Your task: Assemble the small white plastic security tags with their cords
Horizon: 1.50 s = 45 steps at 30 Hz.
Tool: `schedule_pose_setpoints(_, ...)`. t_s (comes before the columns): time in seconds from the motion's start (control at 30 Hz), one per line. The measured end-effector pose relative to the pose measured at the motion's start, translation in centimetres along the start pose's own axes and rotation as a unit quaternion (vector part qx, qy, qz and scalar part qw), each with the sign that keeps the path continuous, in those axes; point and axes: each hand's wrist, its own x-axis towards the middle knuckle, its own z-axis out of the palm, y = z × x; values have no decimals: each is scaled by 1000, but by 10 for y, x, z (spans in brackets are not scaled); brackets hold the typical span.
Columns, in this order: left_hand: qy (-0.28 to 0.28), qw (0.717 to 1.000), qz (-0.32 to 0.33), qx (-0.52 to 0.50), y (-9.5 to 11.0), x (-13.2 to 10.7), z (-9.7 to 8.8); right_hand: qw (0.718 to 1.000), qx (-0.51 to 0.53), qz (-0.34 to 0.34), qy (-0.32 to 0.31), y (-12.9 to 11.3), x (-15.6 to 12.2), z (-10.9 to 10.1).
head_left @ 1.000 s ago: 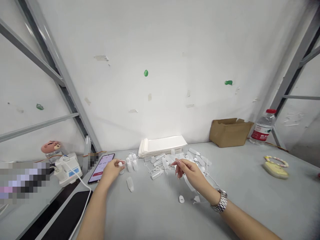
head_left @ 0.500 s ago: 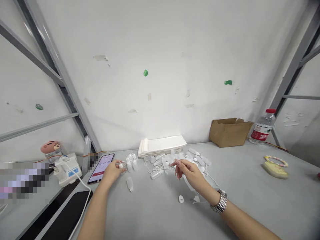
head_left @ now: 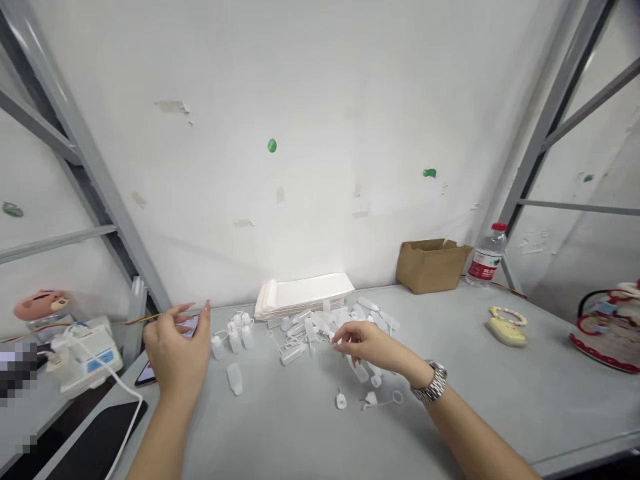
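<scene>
My left hand (head_left: 177, 350) is raised with its fingers spread, holding nothing, and it covers most of a smartphone (head_left: 145, 373). Several small upright white plastic bottles (head_left: 235, 338) stand just right of it, and one lies apart (head_left: 235, 379). My right hand (head_left: 363, 342) hangs with curled fingers at the near edge of a heap of translucent plastic bottles and looped caps (head_left: 305, 333). I cannot tell whether it holds a thin piece. Two loose caps (head_left: 341, 400) lie on the grey table (head_left: 300, 427) below it.
A stack of white paper sheets or bags (head_left: 303, 295) stands behind the heap. Along the wall are a cardboard box (head_left: 433, 267) and a water bottle (head_left: 486, 257). A white device with a cable (head_left: 87, 353) sits left; a patterned bag (head_left: 610, 327) sits right.
My left hand has let go of the small white cap, opened, and risen leftward over the phone. My right hand has dropped lower beside the heap. The whole view has shifted, with the table items sliding left.
</scene>
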Motion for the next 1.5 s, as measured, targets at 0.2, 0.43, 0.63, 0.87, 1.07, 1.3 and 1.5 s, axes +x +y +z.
schedule_pose_setpoints(0.2,-212,966,139,-48,34,-64,31,973,-202,94,56,8,-5,-5)
schedule_pose_setpoints(0.43,-423,890,172,7,33,-105,50,923,-359,120,69,4,-8,3)
schedule_pose_setpoints(0.63,-376,917,117,57,24,-88,51,907,-401,119,49,8,-7,10)
schedule_pose_setpoints(0.87,-376,925,40,-45,23,-74,49,935,-339,82,67,4,-4,15)
schedule_pose_setpoints(1.07,-496,841,-24,-213,47,-94,48,998,-40,-28,38,-2,2,28)
schedule_pose_setpoints(1.3,-459,844,-72,-268,50,-99,44,997,30,-23,68,1,6,48)
schedule_pose_setpoints(1.5,-436,843,-157,-274,44,-102,48,996,14,-51,70,12,9,58)
